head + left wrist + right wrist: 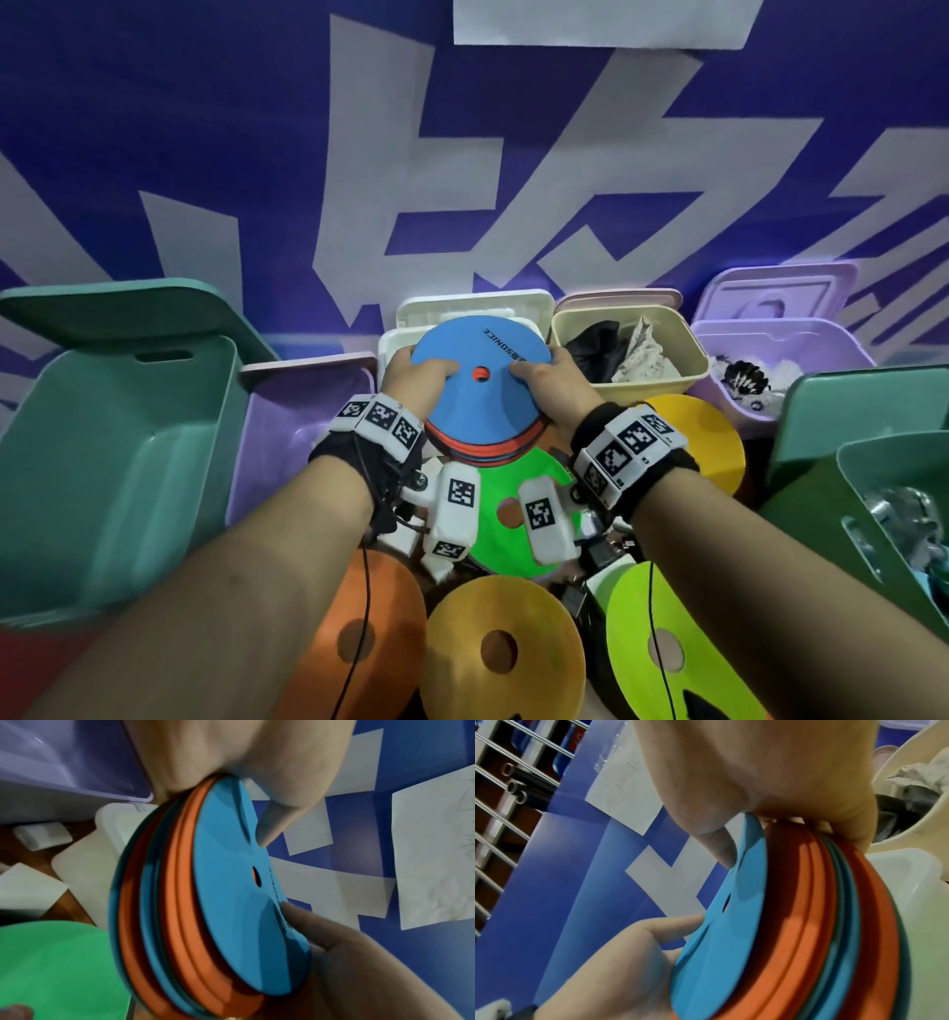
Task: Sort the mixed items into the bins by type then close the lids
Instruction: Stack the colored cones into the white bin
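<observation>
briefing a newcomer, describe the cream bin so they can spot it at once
Follow the row of open bins along the blue and white wall. The cream bin stands just right of the blue disc stack held in both hands. It alone holds black and pale crumpled fabric.

The stack in my grip (544,383) runs blue disc (477,390) on top over orange and blue layers, with green disc (524,514), yellow disc (500,647) and lime disc (667,647) below it, before the blue-and-white patterned wall (257,154).
</observation>
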Demonstrator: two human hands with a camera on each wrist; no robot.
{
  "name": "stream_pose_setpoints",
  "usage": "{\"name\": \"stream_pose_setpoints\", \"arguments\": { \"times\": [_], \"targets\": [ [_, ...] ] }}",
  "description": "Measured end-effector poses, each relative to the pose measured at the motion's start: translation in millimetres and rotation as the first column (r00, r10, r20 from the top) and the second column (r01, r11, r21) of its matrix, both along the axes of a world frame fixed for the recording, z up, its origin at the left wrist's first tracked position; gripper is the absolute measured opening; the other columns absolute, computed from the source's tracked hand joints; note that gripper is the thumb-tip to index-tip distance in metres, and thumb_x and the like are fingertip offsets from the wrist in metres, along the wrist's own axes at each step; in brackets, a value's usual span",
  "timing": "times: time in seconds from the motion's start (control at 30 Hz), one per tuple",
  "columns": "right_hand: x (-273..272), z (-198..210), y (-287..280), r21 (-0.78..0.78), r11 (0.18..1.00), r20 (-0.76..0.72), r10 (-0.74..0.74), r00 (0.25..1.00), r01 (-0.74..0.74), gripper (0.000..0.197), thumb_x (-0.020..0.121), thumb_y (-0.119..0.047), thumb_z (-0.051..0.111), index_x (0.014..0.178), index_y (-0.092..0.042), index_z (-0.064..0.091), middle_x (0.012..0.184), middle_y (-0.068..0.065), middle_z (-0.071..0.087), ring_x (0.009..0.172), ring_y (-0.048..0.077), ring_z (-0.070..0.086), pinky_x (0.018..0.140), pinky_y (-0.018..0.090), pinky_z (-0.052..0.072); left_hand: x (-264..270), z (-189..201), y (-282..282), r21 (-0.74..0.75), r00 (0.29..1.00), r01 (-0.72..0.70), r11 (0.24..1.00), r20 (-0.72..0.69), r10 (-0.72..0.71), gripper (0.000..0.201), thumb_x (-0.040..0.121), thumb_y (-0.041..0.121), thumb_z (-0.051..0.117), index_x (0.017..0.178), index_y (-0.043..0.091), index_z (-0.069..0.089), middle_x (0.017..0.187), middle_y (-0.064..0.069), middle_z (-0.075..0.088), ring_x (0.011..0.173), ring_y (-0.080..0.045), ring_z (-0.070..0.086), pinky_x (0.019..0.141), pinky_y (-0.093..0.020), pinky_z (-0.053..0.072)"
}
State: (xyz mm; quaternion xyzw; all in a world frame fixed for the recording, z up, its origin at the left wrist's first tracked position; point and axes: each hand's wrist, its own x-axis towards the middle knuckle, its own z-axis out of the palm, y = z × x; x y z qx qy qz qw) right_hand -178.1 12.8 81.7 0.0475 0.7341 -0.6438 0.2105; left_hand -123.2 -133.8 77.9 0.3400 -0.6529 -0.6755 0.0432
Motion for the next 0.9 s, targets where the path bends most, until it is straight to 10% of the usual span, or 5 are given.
{"name": "stream_pose_setpoints", "arguments": {
  "times": [0.2, 0.47, 0.63, 0.9],
  "targets": [
    [-43.2, -9.3, -22.9, 0.053, 0.999, 0.013, 0.009, 1.000, -0.009, 0.037, 0.091, -0.007, 0.053, 0.126, -0.010, 0.040, 0.115, 0.012, 0.057, 0.103, 0.028, 0.059, 0.092, 0.041, 0.050, -45.8, -17.0, -20.2, 0.030, 0.998, 0.023, 0.999, 0.052, -0.025, 0.076, 0.047, 0.031, 0.068, 0.119, 0.013, 0.058, 0.108, -0.008, 0.069, 0.097, -0.030, 0.067, 0.091, -0.046, 0.054],
    [-83.1, -40.5, -44.0, 0.090, 0.996, -0.026, -0.020, 0.999, 0.023, 0.029, 0.089, -0.003, 0.052, 0.113, -0.019, 0.049, 0.097, 0.002, 0.058, 0.085, 0.020, 0.058, 0.076, 0.032, 0.047, -87.3, -26.2, -33.6, 0.040, 0.992, 0.014, 0.999, 0.122, -0.019, 0.085, 0.075, 0.020, 0.067, 0.150, 0.020, 0.026, 0.145, -0.006, 0.044, 0.125, -0.028, 0.051, 0.106, -0.043, 0.043],
    [-103.3, -63.6, -52.7, 0.091, 0.996, 0.027, -0.007, 1.000, 0.005, 0.032, 0.090, -0.004, 0.051, 0.119, -0.017, 0.049, 0.096, 0.001, 0.057, 0.079, 0.016, 0.057, 0.067, 0.027, 0.046, -106.2, -49.6, -44.7, 0.094, 0.990, 0.019, 0.995, 0.138, -0.032, 0.101, 0.057, 0.026, 0.067, 0.149, 0.025, 0.026, 0.143, -0.004, 0.046, 0.122, -0.028, 0.054, 0.103, -0.046, 0.045],
    [-118.7, -98.8, -62.9, 0.186, 0.980, 0.122, 0.047, 0.991, -0.070, 0.042, 0.089, -0.009, 0.055, 0.130, -0.011, 0.045, 0.121, 0.014, 0.060, 0.106, 0.031, 0.059, 0.096, 0.043, 0.049, -126.6, -119.5, -53.9, 0.123, 0.971, 0.005, 0.992, 0.236, -0.034, 0.087, 0.048, 0.027, 0.075, 0.130, 0.025, 0.049, 0.117, -0.002, 0.066, 0.105, -0.029, 0.064, 0.096, -0.048, 0.050]
  ]
}}
